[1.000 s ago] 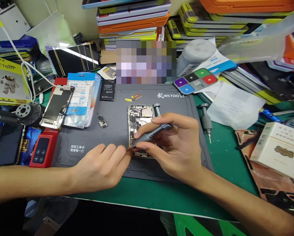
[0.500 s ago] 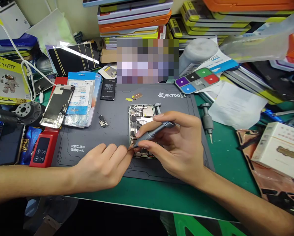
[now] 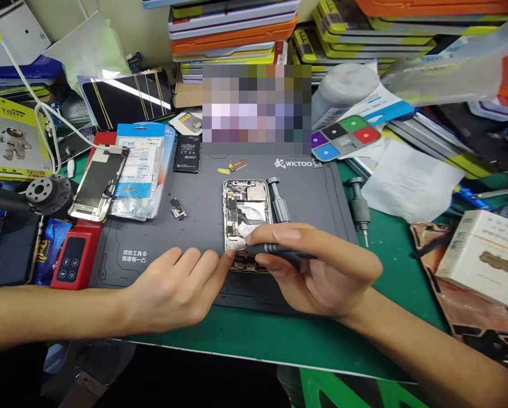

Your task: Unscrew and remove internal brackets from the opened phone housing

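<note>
An opened phone (image 3: 247,214) lies on the grey mat with its inner parts bare. My left hand (image 3: 181,289) has its fingers curled, with thumb and forefinger tips at the phone's lower left edge. What they pinch, if anything, is hidden. Over the phone's lower half, my right hand (image 3: 321,272) grips a dark grey screwdriver (image 3: 274,248) held nearly level. Its tip cannot be made out. Another screwdriver (image 3: 279,199) rests right of the phone. A small metal-and-black part (image 3: 178,209) and a black battery (image 3: 187,154) lie to the left.
The grey mat (image 3: 152,283) covers part of the green table. At left are a removed screen (image 3: 98,184), a red device (image 3: 76,255) and a round metal holder (image 3: 48,195). On the right stand a screwdriver (image 3: 359,208) and a white box (image 3: 485,255). Stacked cases (image 3: 232,37) fill the back.
My right hand has shifted right and the screwdriver has tilted flatter, away from my left fingertips. More of the phone's inside and the second screwdriver show. My left hand has barely moved.
</note>
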Tool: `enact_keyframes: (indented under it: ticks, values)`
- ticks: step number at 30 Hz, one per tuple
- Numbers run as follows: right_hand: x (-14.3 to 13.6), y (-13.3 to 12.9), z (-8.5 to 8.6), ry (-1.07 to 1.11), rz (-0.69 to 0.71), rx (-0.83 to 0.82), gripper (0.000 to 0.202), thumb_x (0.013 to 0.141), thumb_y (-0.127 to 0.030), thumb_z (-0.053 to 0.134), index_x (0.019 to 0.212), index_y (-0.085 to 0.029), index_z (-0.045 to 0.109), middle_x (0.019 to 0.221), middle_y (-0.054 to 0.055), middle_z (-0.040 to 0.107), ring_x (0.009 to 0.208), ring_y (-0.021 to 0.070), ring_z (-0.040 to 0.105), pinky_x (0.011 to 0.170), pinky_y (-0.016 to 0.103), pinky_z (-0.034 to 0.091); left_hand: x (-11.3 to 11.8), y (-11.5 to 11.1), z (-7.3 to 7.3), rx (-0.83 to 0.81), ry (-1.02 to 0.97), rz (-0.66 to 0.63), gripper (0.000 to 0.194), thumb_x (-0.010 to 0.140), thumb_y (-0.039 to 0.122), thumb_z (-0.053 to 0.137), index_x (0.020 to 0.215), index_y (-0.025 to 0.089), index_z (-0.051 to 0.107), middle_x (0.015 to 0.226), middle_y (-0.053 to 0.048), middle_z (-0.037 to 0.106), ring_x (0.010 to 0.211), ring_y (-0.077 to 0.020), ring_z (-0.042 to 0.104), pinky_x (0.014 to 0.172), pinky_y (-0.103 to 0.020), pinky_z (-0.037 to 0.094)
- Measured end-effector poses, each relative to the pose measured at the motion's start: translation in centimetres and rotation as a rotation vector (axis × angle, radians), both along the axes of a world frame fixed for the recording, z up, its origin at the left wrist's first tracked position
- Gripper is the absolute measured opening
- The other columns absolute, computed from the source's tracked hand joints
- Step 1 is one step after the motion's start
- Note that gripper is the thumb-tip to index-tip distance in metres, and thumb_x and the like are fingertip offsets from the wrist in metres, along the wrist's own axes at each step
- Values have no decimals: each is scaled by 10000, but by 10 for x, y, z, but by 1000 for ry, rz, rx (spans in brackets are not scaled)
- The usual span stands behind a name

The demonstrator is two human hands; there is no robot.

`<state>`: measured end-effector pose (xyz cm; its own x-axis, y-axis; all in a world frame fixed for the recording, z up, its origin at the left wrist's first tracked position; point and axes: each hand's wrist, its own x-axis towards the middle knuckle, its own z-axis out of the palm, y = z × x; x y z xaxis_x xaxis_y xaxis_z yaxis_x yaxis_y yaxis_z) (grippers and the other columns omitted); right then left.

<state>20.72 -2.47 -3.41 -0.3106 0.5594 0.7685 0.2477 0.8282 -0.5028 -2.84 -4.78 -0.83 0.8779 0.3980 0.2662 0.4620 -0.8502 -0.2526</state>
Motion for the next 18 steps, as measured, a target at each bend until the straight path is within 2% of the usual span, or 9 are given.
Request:
enact_keyframes:
  ticks: [3, 8, 18]
  values:
    - [2, 1, 0, -6, 40, -46, 543, 884, -14, 634, 1396, -179, 560, 1024, 89, 786, 826, 176, 759, 694, 273, 657, 0, 0, 0, 2, 1, -6, 377, 973, 155, 587, 1320, 19, 642, 832, -43, 655, 604, -146, 524, 480, -327, 345]
    - [1, 1, 2, 28, 54, -124, 591, 883, -10, 620, 1424, -232, 541, 986, 61, 778, 799, 171, 746, 679, 291, 659, 0, 1, 1, -1, -9, -10, 374, 973, 148, 579, 1318, 19, 643, 802, -34, 639, 582, -145, 510, 469, -328, 346]
    - [3, -1, 0, -25, 57, -100, 590, 882, 2, 611, 1430, -197, 523, 1061, 96, 777, 839, 172, 754, 683, 286, 661, 0, 1, 0, -10, -12, -2, 359, 978, 144, 552, 1304, 30, 654, 787, -32, 632, 578, -144, 506, 472, -327, 333]
